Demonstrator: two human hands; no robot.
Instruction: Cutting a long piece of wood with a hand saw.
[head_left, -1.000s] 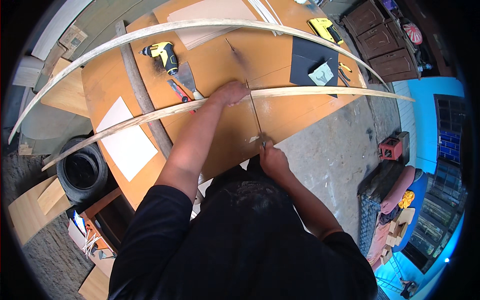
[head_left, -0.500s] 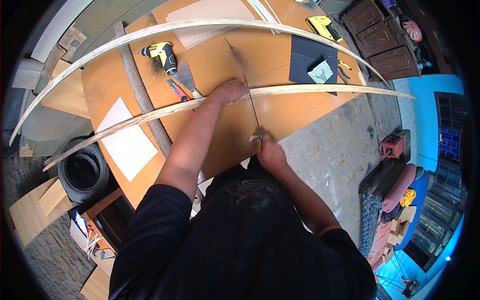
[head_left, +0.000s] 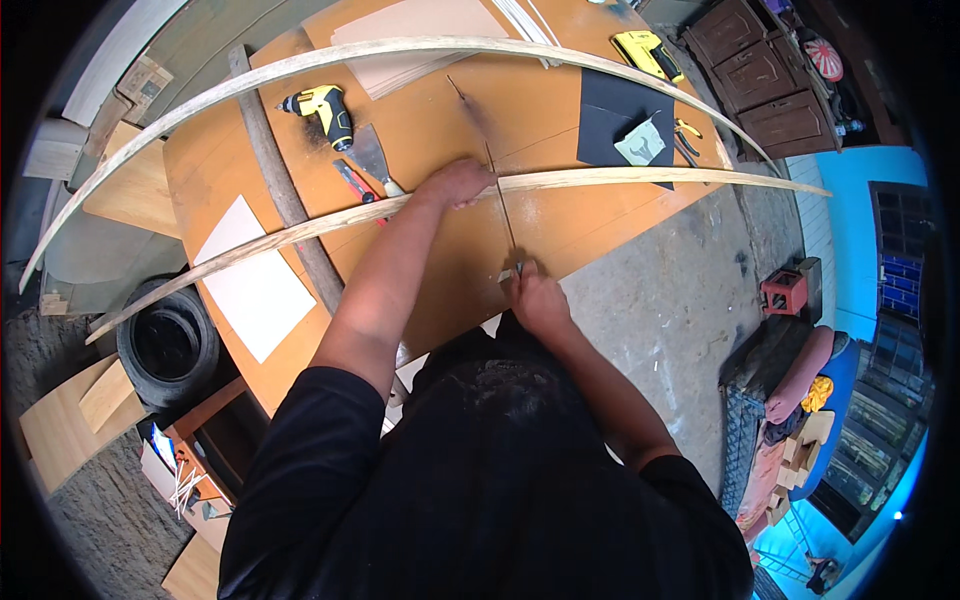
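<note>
A long wooden strip (head_left: 620, 177) spans the table from left to right. My left hand (head_left: 462, 184) is closed over it, pressing on the wood just left of a thin dark saw blade (head_left: 504, 212). That blade, seen edge-on, crosses the strip. Nearer my body, my right hand (head_left: 540, 302) is closed round the saw's near end; the fingers hide most of the handle. A second strip (head_left: 420, 44), paler and strongly curved in this view, lies farther away. Beyond my left forearm are a scraper (head_left: 370, 155) and a red utility knife (head_left: 356, 182).
On the orange-brown table (head_left: 450, 270) are a yellow-black drill (head_left: 328, 112), a yellow tool (head_left: 648, 56), pliers (head_left: 686, 140), a black sheet (head_left: 605, 120) and a white sheet (head_left: 255, 290). A round wooden pole (head_left: 270, 160) lies under the strips. Tyres (head_left: 165, 345) stand at left.
My right hand has moved slightly away from my body and a little left, and the saw blade has slid forward across the strip. My left hand stays in place.
</note>
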